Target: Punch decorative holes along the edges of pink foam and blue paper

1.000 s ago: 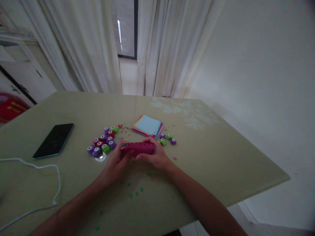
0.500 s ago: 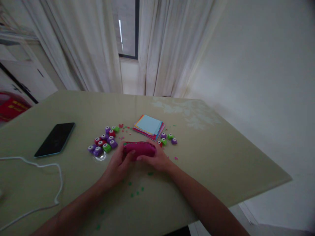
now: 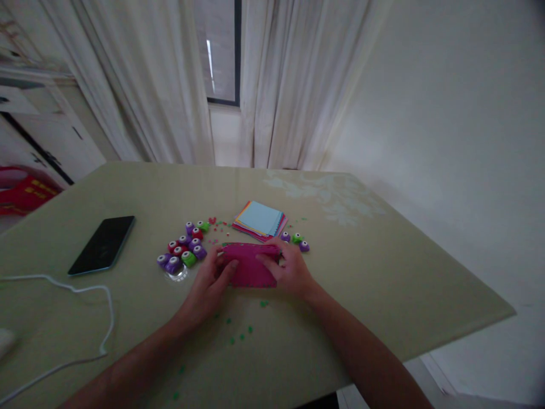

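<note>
A magenta sheet of paper (image 3: 251, 271) with small punched shapes along its edges is held up between both hands, its far part bent or folded over. My left hand (image 3: 214, 275) grips its left side, thumb on the near face. At the right side my right hand (image 3: 292, 267) pinches it, thumb and fingers near the upper edge. Beyond the hands lies a stack of coloured paper (image 3: 260, 218), light blue on top. Small craft punches (image 3: 181, 247) in purple, red and green cluster to the left, and several more punches (image 3: 297, 237) stand by my right hand.
Green paper bits (image 3: 242, 337) are scattered on the near table (image 3: 383, 284); red and pink bits (image 3: 215, 227) lie beyond the left punches. A black tablet (image 3: 102, 245) and a white cable (image 3: 106, 307) lie at the left. Curtains and a wall border the table.
The magenta paper has gone from a rounded, curled shape to a flatter one facing me. My right hand has shifted slightly right and up along it. The view has moved slightly.
</note>
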Demonstrator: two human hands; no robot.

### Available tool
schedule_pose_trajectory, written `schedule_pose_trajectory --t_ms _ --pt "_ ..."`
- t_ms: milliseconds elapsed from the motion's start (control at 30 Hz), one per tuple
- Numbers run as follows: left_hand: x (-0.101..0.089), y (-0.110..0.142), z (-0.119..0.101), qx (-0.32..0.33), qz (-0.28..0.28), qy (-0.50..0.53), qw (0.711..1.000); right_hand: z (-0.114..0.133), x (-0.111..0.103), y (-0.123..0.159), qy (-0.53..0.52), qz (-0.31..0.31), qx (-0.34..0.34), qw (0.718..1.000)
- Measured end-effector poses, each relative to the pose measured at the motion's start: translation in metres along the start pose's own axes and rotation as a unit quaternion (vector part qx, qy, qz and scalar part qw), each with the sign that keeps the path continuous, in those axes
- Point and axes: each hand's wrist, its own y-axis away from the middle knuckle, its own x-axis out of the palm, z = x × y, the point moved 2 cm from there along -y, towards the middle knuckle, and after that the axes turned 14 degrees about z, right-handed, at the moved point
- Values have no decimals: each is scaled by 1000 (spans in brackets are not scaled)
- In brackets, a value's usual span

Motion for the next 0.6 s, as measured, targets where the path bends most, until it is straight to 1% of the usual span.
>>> schedule_pose_trajectory --t_ms 33,67,100,133,200,233,267,300,333,400,500,600 --pt "1 2 -3 5 6 -8 1000 -6 -20 -2 19 -40 -7 999" --pt "2 3 -5 10 14 -22 1000 -15 -45 -2 26 -117 2 993" --pt "3 5 -8 12 23 -37 999 -26 -72 -1 40 -191 19 981" --pt "4 7 -11 12 31 -52 998 -39 -99 0 65 -231 39 970" --pt "5 10 -14 9 42 -76 996 -65 -150 8 85 -255 67 961" --pt "6 10 -14 8 45 -86 995 -77 -170 14 97 -264 79 956" --pt "6 11 -14 9 47 -94 994 -88 -187 21 111 -270 93 952" --pt "6 11 -12 8 50 -102 993 -96 -199 27 128 -273 104 948" --pt "6 11 -10 7 52 -110 993 -104 -207 33 145 -275 115 943" --pt "7 11 -6 9 56 -121 991 -114 -213 40 177 -284 132 933" --pt "7 10 -1 13 63 -125 990 -120 -210 40 210 -305 146 917" --pt "8 9 1 17 66 -130 989 -109 -201 30 232 -329 134 906"
